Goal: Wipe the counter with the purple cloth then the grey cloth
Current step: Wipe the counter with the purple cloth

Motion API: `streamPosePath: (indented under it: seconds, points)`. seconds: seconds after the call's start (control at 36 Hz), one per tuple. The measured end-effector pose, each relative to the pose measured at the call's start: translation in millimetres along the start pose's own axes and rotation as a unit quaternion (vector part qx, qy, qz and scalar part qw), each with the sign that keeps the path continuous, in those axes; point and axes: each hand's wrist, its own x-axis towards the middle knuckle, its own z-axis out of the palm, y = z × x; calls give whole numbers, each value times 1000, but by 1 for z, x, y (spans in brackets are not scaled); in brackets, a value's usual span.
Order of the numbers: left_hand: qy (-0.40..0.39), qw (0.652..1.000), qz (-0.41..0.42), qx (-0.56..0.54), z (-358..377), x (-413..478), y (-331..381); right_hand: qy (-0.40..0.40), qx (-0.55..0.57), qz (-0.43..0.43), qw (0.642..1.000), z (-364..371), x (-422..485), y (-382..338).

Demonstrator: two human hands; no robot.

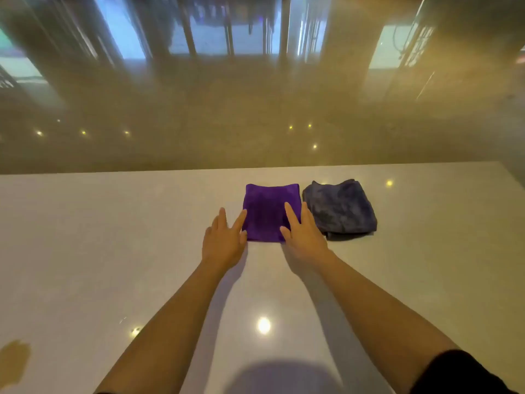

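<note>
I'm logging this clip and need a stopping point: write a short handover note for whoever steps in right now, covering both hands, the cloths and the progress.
Left hand: open, fingers spread, at the left edge of the purple cloth, holding nothing.
Right hand: open, fingers lying over the purple cloth's right near corner, not gripping.
Purple cloth lies folded flat on the counter; grey cloth sits folded just to its right, untouched.
Done: no sign of wiping yet.
Left: pick up the purple cloth, wipe the counter, then repeat with the grey cloth.
</note>
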Motion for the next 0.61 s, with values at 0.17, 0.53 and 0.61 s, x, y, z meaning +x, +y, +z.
streamPosePath:
  seconds: [0.17, 0.53, 0.61]
  points:
    - [-9, 1000, 22, 20, 13, 32, 8, -31, -9, 10, 999, 2, 27, 7]
    - [35, 993, -36, -108, 22, 64, 27, 46, 163, 128, 977, 6, 64, -7]
    - [-13, 993, -32, -115, 15, 65, 28, 42, 189, 124, 973, 4, 66, -7]
